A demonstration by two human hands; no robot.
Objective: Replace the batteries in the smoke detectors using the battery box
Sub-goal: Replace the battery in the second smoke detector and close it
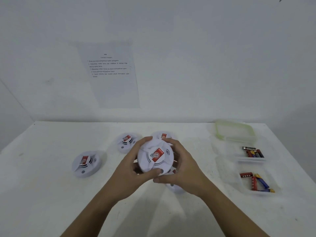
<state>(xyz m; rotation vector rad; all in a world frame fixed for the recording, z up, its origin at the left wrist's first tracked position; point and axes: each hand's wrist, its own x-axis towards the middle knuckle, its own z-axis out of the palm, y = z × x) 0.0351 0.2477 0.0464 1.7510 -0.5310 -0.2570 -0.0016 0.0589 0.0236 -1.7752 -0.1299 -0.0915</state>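
A round white smoke detector (154,158) with a red label is lifted above the white table, face up toward me. My left hand (132,170) grips its left rim, thumb on the near edge. My right hand (181,166) grips its right rim. Other white detectors lie on the table: one at the left (87,164), one farther back (126,141), one behind my hands (163,135), and one mostly hidden under my right hand (174,187). A clear box (253,152) holds several batteries, and a nearer clear box (258,183) holds several more.
A clear lid with a green rim (235,130) lies at the back right of the white table (51,185). A printed instruction sheet (111,74) hangs on the white wall behind the table.
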